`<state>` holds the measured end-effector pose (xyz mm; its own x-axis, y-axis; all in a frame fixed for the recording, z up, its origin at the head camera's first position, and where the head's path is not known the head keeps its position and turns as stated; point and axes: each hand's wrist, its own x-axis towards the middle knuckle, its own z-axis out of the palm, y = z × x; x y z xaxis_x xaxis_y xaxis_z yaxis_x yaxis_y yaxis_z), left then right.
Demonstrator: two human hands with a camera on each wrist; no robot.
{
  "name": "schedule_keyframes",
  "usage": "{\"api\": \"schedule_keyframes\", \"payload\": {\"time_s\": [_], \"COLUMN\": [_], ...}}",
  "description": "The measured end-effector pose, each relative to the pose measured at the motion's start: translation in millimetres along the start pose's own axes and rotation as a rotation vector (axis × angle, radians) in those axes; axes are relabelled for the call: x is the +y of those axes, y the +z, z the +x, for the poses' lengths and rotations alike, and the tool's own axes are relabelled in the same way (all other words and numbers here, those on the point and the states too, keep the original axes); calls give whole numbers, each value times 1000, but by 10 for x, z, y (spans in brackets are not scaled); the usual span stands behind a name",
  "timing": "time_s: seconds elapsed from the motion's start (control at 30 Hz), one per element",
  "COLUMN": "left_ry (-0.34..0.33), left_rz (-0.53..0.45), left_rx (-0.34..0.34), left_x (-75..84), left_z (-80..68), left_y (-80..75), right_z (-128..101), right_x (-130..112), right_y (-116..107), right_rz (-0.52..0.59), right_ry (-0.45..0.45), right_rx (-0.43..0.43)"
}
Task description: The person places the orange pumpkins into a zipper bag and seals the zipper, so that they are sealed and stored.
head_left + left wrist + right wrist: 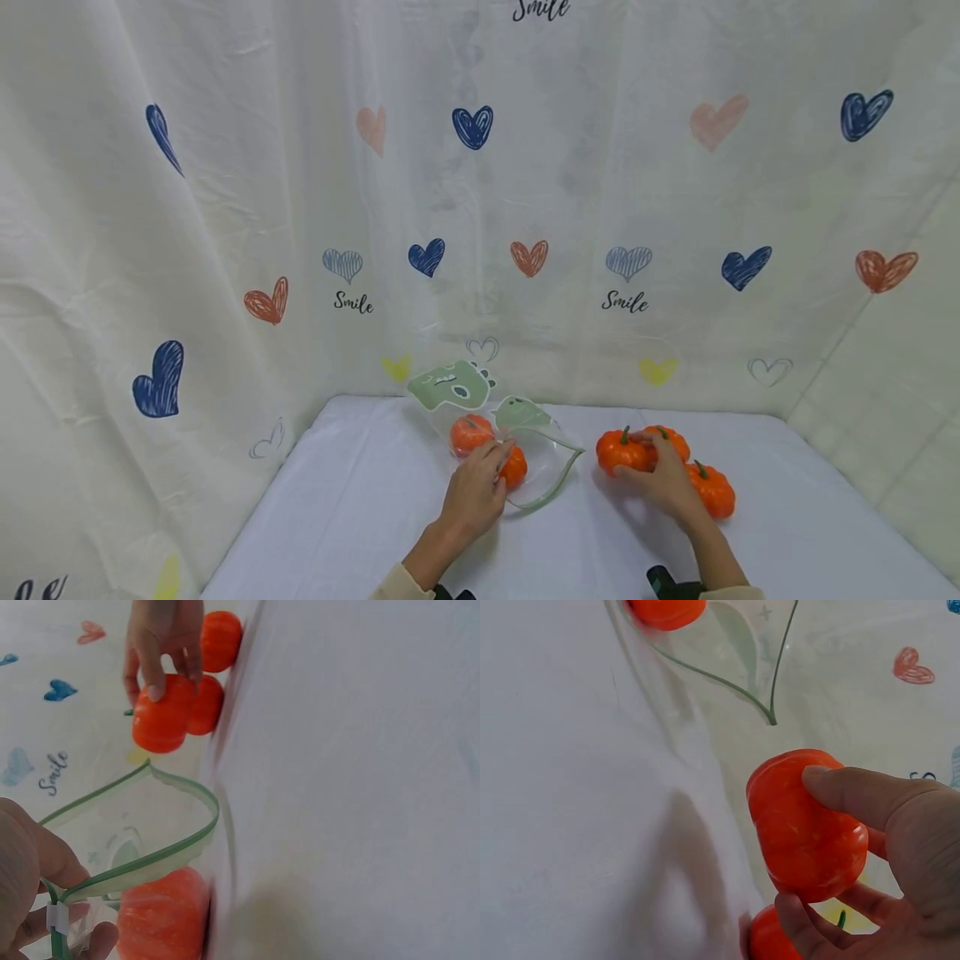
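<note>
My left hand (491, 463) pinches the green-trimmed rim (142, 859) of a clear plastic bag (542, 450) beside its white slider (57, 918). Two orange toy pumpkins lie inside the bag, one at the back (469, 432) and one by my fingers (516, 469). To the right, my right hand (637, 458) grips a third pumpkin (619, 452) on the table; in the right wrist view its fingers (855, 791) and thumb wrap this pumpkin (802, 829). Two more pumpkins sit against that hand, one behind (671, 439) and one at the right (714, 492).
A white cloth covers the table (360, 508). A cream curtain (480, 208) printed with hearts and "Smile" hangs close behind and on both sides. The bag's open mouth (774, 682) faces the right hand's pumpkins.
</note>
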<state>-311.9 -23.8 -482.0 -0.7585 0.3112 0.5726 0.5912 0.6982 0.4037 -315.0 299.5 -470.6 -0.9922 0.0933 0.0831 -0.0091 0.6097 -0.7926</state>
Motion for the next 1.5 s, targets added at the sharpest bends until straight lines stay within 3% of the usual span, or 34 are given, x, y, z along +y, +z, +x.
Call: {"api": "schedule_keyframes", "payload": {"time_s": [0.23,0.57,1.07,1.5], "left_ry": [0,51,12,17], "left_rz": [-23,-9,-10,8], "left_rx": [14,53,35,46], "left_x": [-11,-39,-20,-21], "left_z": [-18,2,13,12], "left_y": [-23,-19,-45,-36], "right_z": [-49,-87,-178,-222], "right_x": [-110,-220,-526,-702], "right_y": [-28,-84,-103,60], "right_rz": [-1,7,18,62], "right_ry": [-55,-88,-155,-167], "right_rx": [9,1,-100,-184]}}
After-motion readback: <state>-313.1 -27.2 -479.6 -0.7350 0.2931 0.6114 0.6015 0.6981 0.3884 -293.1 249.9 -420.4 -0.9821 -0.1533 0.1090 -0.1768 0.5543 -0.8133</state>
